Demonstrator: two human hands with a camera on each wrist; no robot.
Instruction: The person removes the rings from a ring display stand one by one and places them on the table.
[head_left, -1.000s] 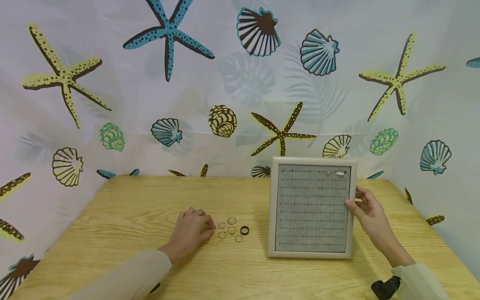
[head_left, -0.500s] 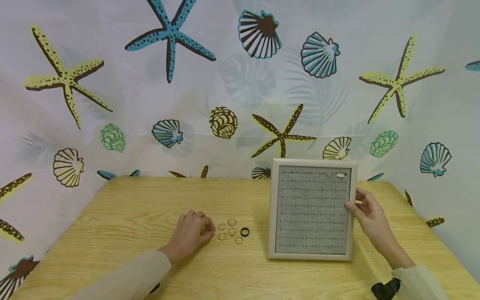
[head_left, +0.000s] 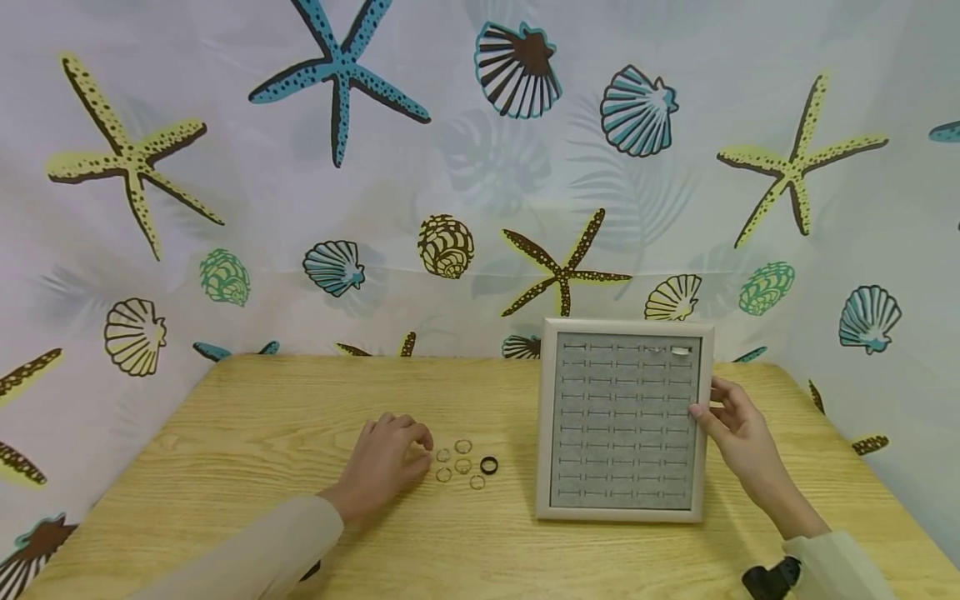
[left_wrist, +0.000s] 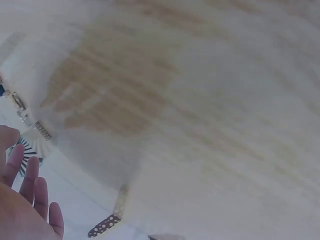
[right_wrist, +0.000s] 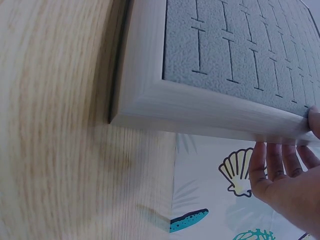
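A ring display board (head_left: 622, 421) with a pale frame and grey slotted foam stands upright on the table. My right hand (head_left: 742, 437) grips its right side, thumb on the front and fingers behind; the right wrist view shows the same hold. A silver-white ring (head_left: 682, 351) sits in the top right slot, with a fainter ring (head_left: 655, 349) left of it. My left hand (head_left: 382, 462) rests on the table, fingers loosely bent, holding nothing visible. Just right of its fingertips lie several thin rings (head_left: 462, 466) and a black ring (head_left: 489, 465).
The wooden table (head_left: 300, 392) meets a white cloth backdrop (head_left: 390, 192) printed with starfish and shells. A black wrist device (head_left: 771, 577) shows at the right sleeve. In the left wrist view the surface is blurred.
My left index finger has lifted slightly away from the thumb, widening the gap between them. The right hand, display board and loose rings have stayed put.
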